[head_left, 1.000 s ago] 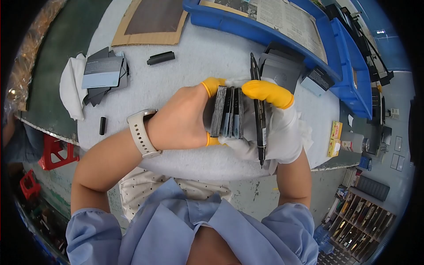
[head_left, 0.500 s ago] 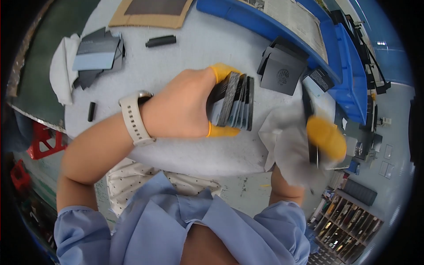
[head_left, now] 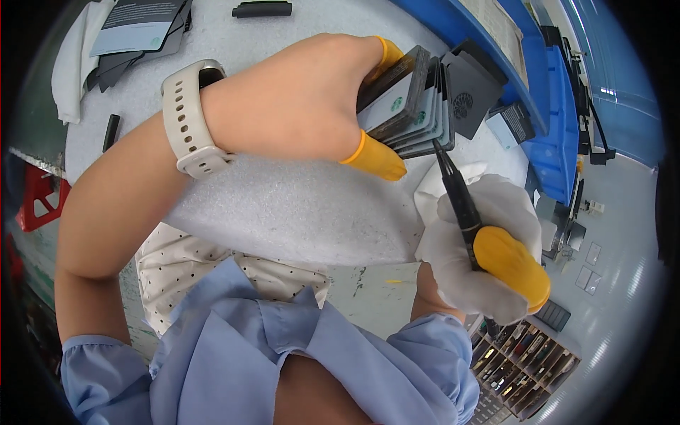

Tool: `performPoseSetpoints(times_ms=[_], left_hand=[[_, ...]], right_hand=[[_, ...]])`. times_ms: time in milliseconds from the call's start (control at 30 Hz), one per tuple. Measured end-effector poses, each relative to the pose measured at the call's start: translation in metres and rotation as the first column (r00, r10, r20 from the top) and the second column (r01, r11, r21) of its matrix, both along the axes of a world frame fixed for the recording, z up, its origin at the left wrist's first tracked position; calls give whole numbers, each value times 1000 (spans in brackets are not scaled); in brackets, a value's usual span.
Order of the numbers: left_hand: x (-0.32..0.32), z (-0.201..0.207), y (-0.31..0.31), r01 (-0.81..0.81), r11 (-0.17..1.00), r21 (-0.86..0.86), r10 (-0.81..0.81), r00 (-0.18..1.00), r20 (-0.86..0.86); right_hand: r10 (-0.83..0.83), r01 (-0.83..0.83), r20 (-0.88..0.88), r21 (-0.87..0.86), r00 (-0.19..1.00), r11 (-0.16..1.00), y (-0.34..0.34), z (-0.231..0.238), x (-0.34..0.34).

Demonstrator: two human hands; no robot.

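Left hand (head_left: 304, 99) grips 1 card stack (head_left: 413, 105); gloved right hand (head_left: 489, 244) holds 1 black pen (head_left: 460, 202).

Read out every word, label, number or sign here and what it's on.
Nothing quotable.
Fanned grey and pale blue card stack in left hand: round green emblems, lettering too small.
Dark grey and pale blue card, upper left: print too small.
Dark grey flat card, upper right: round emblem, no readable words.
Black marker pen: no readable lettering.

We see black and pale-blue cards (head_left: 407, 106), fanned, tilted, above the worktop (head_left: 297, 205) toward its right edge; a black pen (head_left: 462, 205) slants, tip at their lower edge.
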State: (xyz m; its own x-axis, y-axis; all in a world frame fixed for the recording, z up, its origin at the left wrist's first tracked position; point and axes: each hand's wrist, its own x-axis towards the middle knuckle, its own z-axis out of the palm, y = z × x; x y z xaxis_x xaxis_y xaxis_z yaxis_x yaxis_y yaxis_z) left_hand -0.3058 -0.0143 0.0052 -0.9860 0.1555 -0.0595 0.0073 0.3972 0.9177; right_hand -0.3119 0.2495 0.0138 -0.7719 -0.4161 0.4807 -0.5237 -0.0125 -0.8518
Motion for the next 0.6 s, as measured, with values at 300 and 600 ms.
performPoseSetpoints(times_ms=[300, 600], left_hand=[[-4, 4, 1, 0, 999, 42, -2, 998, 55], [-3, 3, 0, 0, 999, 46, -3, 998, 55]], right_hand=[[7, -7, -6, 27, 1000, 1000, 6, 11, -2], [15, -15, 1, 52, 1000, 999, 4, 17, -4]])
